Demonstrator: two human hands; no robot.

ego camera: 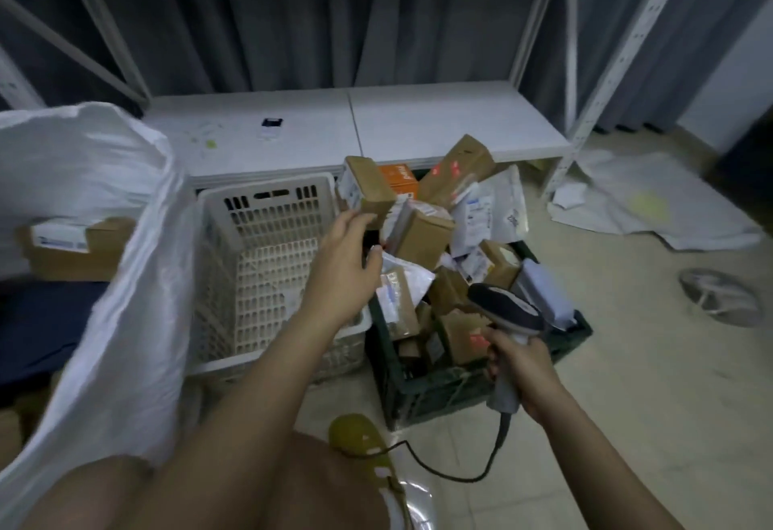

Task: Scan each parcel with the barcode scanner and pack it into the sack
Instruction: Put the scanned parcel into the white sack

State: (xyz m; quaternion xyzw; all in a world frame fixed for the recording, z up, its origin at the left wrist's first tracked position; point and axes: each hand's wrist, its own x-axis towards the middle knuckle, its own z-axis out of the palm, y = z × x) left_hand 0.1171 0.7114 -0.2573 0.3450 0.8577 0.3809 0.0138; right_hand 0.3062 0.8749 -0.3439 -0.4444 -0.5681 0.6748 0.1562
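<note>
The white sack [104, 237] gapes on your left. Your left hand [343, 253], fingers loose and spread, reaches for a brown box [368, 191] atop the crate's [439, 391] parcels. Grab it firmly, label up. Your right hand [523, 370] grips the scanner [508, 316]; aim it squarely.

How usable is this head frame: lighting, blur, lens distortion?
Head view: dim, flat indoor light with no harsh glare; the white woven sack at left is smeared by motion blur; wide-angle bending curves the white metal shelf uprights near the edges; labels on the brown cardboard parcels are too soft to read; the grey handheld barcode scanner in the right hand is reasonably sharp.
</note>
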